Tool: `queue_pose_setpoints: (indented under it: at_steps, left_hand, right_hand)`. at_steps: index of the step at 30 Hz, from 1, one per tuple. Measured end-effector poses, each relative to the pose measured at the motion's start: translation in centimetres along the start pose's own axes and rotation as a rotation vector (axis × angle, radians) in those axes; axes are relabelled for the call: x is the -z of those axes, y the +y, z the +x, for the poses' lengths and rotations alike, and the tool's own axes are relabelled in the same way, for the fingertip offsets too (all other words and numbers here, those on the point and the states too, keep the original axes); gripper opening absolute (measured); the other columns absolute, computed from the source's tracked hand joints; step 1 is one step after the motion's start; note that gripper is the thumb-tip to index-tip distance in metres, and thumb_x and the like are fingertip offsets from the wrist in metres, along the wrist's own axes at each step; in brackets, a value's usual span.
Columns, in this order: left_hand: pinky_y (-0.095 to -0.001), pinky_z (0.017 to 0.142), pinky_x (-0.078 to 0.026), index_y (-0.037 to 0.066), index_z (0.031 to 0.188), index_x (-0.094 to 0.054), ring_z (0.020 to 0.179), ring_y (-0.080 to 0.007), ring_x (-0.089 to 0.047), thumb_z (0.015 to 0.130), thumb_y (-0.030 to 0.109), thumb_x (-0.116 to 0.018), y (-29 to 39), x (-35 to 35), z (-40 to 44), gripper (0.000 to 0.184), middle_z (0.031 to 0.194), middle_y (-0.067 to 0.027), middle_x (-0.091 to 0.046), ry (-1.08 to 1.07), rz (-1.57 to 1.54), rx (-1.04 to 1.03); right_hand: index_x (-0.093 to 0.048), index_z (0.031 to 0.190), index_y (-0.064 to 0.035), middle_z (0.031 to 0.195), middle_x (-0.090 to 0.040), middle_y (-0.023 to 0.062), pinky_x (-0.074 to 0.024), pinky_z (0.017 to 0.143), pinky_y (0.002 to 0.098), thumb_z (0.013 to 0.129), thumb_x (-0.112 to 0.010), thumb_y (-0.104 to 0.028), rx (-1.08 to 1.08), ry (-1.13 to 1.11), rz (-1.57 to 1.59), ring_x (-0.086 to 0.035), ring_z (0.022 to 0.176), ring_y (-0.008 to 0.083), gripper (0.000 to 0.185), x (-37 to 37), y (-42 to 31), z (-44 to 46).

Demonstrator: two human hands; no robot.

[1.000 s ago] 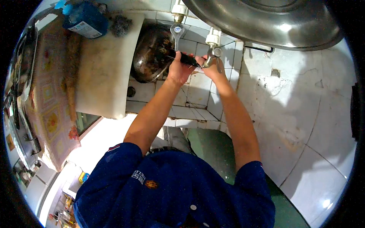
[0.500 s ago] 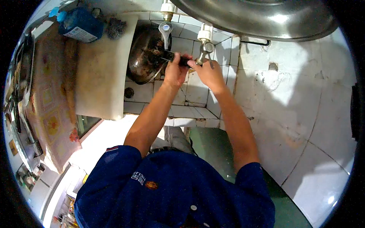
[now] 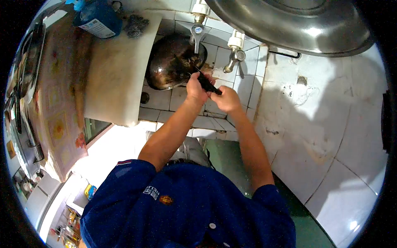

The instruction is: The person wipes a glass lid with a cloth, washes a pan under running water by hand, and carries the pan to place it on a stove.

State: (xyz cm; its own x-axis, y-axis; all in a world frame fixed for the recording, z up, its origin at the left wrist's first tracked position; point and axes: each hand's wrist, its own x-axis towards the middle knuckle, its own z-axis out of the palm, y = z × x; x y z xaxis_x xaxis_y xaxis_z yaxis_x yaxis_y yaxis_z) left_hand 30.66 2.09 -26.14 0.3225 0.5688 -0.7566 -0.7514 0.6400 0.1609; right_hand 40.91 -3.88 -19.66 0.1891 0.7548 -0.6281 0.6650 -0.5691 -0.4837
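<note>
A dark, scorched wok (image 3: 167, 66) is tilted inside the white-tiled sink (image 3: 157, 101), below a tap (image 3: 197, 35). Its black handle (image 3: 209, 84) points toward the lower right. My left hand (image 3: 196, 87) is wrapped round the handle close to the wok. Farther along, at the handle's end, my right hand (image 3: 226, 99) grips it too. Some of the fingers are hidden behind the handle. A second tap (image 3: 235, 58) is just above my right hand, apart from it.
A pale board (image 3: 118, 78) lies left of the sink, with a steel-wool scrubber (image 3: 137, 26) and a blue bottle (image 3: 97, 22) at its far end. A large metal basin (image 3: 285, 25) overhangs the upper right. Behind the sink's right side is a tiled surface (image 3: 318, 136).
The wok's handle has swung toward me, away from the second tap, and both hands have come down with it. The view has also shifted, so the taps and basin appear farther right.
</note>
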Motion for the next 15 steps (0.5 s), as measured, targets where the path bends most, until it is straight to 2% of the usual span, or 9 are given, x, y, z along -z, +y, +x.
queue_pose_setpoints:
  at_steps: [2,4,6,7,8,11,13,14,15]
  left_hand:
    - [-0.0399,0.064,-0.051,0.004,0.083,-0.048,0.063,-0.0238,-0.053,0.092,0.024,-0.041,-0.6,0.3,-0.6,0.023,0.071,-0.0095,-0.052,0.073,0.056,-0.011]
    - [-0.0373,0.059,-0.051,0.004,0.082,-0.048,0.058,-0.022,-0.051,0.093,0.026,-0.042,-0.9,0.1,-2.0,0.025,0.068,-0.0082,-0.051,0.101,0.134,-0.001]
    - [-0.0361,0.056,-0.05,0.004,0.08,-0.048,0.055,-0.0207,-0.05,0.094,0.03,-0.043,-1.4,0.6,-2.5,0.029,0.068,-0.0076,-0.051,0.083,0.306,-0.025]
    - [-0.0354,0.052,-0.048,0.004,0.078,-0.049,0.053,-0.0195,-0.05,0.094,0.036,-0.045,-1.6,0.9,-2.6,0.037,0.066,-0.007,-0.05,0.039,0.385,-0.053]
    - [-0.0354,0.052,-0.048,0.004,0.078,-0.049,0.053,-0.0195,-0.05,0.094,0.036,-0.045,-1.7,1.3,-2.8,0.037,0.066,-0.007,-0.05,0.038,0.388,-0.052]
    - [-0.0333,0.048,-0.044,0.002,0.073,-0.05,0.052,-0.018,-0.05,0.092,0.048,-0.049,-1.9,2.0,-4.1,0.05,0.064,-0.0066,-0.051,-0.018,0.581,-0.051]
    - [-0.0325,0.047,-0.043,0.003,0.07,-0.05,0.051,-0.0173,-0.05,0.091,0.048,-0.051,-1.2,1.7,-4.7,0.05,0.062,-0.0062,-0.051,0.001,0.694,-0.104]
    - [-0.0316,0.047,-0.042,0.003,0.067,-0.051,0.049,-0.0166,-0.049,0.089,0.049,-0.054,-0.8,1.5,-5.0,0.051,0.06,-0.0058,-0.051,0.021,0.802,-0.157]
    - [-0.0296,0.044,-0.04,0.004,0.061,-0.051,0.047,-0.0144,-0.048,0.086,0.044,-0.062,-0.4,1.4,-5.4,0.049,0.055,-0.0044,-0.051,0.001,0.758,-0.121]
  right_hand:
    - [-0.06,0.077,-0.0007,0.065,-0.061,0.0183,-0.0464,0.06,0.0437,0.075,-0.065,-0.044,0.072,0.236,0.074,-0.062,0.065,0.0371,0.044,-2.8,2.3,-0.4]
    - [-0.057,0.077,0.0011,0.069,-0.061,0.0214,-0.0466,0.063,0.0452,0.075,-0.065,-0.044,-0.02,0.184,0.168,-0.061,0.069,0.0394,0.046,-3.3,1.2,-2.8]
    - [-0.056,0.079,0.0016,0.077,-0.062,0.0234,-0.0463,0.065,0.0466,0.076,-0.064,-0.044,-0.073,0.268,0.113,-0.061,0.073,0.0403,0.046,-4.2,0.9,-4.1]
    - [-0.057,0.086,0.0021,0.085,-0.063,0.0233,-0.0461,0.069,0.047,0.081,-0.061,-0.04,-0.083,0.212,0.105,-0.062,0.078,0.0392,0.043,-4.5,1.0,-4.7]
    - [-0.057,0.086,0.0021,0.085,-0.063,0.0233,-0.0461,0.069,0.047,0.081,-0.061,-0.04,-0.084,0.213,0.108,-0.062,0.078,0.0392,0.043,-4.9,1.0,-5.2]
    - [-0.059,0.09,0.0014,0.084,-0.063,0.0209,-0.046,0.068,0.046,0.086,-0.056,-0.037,-0.116,0.213,0.351,-0.062,0.078,0.0373,0.039,-6.4,1.6,-6.6]
    - [-0.059,0.096,0.0012,0.084,-0.063,0.0193,-0.046,0.07,0.0438,0.09,-0.052,-0.034,-0.129,0.051,0.666,-0.061,0.079,0.0353,0.036,-6.9,1.5,-7.3]
    - [-0.059,0.096,0.0012,0.084,-0.063,0.0193,-0.046,0.07,0.0438,0.09,-0.052,-0.034,-0.128,0.052,0.669,-0.061,0.079,0.0353,0.036,-6.7,1.5,-7.7]
    - [-0.058,0.099,0.0002,0.084,-0.062,0.0146,-0.0452,0.068,0.0395,0.092,-0.05,-0.032,-0.097,0.055,0.654,-0.059,0.075,0.027,0.034,-5.2,-0.1,-8.6]
